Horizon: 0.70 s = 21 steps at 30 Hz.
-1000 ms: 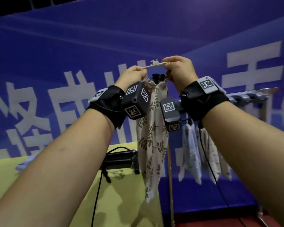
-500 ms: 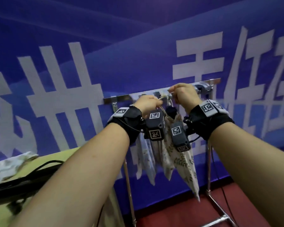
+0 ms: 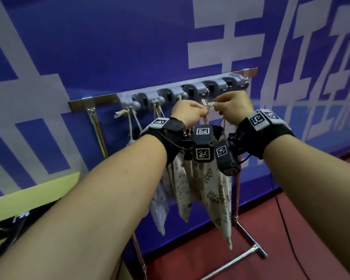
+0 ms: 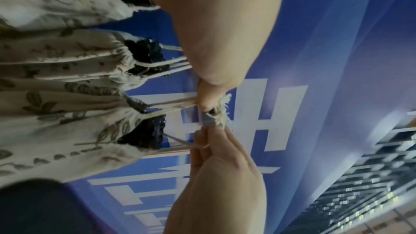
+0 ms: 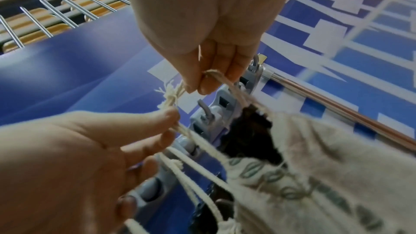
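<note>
Both hands have carried the leaf-print drawstring bag (image 3: pixel 214 190) off the open stretch of blue banner (image 3: pixel 109 47), where they held it a second ago, and now sit right at the grey hook rail (image 3: pixel 182 93) on the metal rack (image 3: pixel 249 249). The left hand (image 3: pixel 187 112) pinches the bag's cream cord (image 3: pixel 209 104) between thumb and curled fingers on one side of its frayed knot. The right hand (image 3: pixel 233 107) pinches the same cord on the other side, so the knot sits stretched between the two fists. The cord runs just in front of a middle hook of the rail; whether it is looped over that hook cannot be told. From the fists the cord strands drop to the gathered, dark-lined mouth of the bag, which hangs free below the wrists in front of the rail's middle. Two more printed bags (image 3: pixel 160 209) hang by their own cords from hooks toward the rail's left end, just beside the held one. A yellow-green surface (image 3: pixel 28 195) shows at lower left, well apart from the rack.
</note>
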Each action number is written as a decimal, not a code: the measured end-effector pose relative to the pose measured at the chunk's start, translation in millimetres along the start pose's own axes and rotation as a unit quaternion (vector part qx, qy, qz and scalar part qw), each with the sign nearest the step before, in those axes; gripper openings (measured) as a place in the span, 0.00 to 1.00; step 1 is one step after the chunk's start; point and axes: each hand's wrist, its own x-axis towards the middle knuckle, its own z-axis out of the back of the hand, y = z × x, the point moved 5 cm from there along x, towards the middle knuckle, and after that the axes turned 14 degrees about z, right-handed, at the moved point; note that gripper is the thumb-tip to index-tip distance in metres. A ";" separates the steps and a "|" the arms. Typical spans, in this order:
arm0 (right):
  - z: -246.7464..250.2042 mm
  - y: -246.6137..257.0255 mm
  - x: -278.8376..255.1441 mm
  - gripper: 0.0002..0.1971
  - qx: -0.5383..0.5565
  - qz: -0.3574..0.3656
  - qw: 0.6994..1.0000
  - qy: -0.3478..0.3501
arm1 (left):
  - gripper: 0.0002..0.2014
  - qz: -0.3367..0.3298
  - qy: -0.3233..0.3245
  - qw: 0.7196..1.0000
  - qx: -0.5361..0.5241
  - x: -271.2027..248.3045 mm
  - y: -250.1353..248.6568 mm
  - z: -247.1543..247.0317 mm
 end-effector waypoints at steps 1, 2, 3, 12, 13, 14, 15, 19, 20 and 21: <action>1.2 -4.4 3.7 0.06 -0.015 -0.004 1.000 -0.004 | 0.02 -0.001 -0.016 1.000 0.018 5.6 -1.9 -1.8; 2.0 -7.6 7.7 0.05 -0.032 -0.003 0.999 -0.010 | 0.03 -0.005 -0.036 0.998 0.046 11.8 -3.8 -4.1; 2.6 -9.9 13.0 0.07 -0.044 0.003 0.999 -0.016 | 0.05 -0.012 -0.061 0.995 0.084 18.3 -7.0 -6.2; -6.4 -16.9 59.9 0.08 -0.076 0.029 0.996 -0.029 | 0.07 -0.084 -0.262 0.933 0.232 49.6 -24.3 -14.6; -8.8 -18.3 64.9 0.07 -0.064 0.026 0.997 -0.036 | 0.07 -0.096 -0.281 0.924 0.243 52.4 -25.0 -13.3; -11.7 -20.5 69.4 0.06 -0.047 0.023 0.998 -0.043 | 0.07 -0.101 -0.295 0.917 0.248 55.8 -24.7 -10.2; -13.2 -23.0 73.6 0.06 -0.034 0.018 0.998 -0.051 | 0.07 -0.097 -0.304 0.914 0.249 60.4 -24.2 -6.1; -17.6 -30.0 89.3 0.14 -0.036 0.001 0.998 -0.046 | 0.08 -0.045 -0.284 0.919 0.270 85.1 -22.1 2.6; -19.5 -32.1 91.8 0.14 -0.028 -0.003 0.999 -0.037 | 0.09 -0.033 -0.274 0.920 0.280 88.6 -22.0 2.1; -21.4 -34.7 93.2 0.15 -0.019 -0.010 0.999 -0.026 | 0.09 -0.027 -0.267 0.918 0.291 90.9 -22.2 1.3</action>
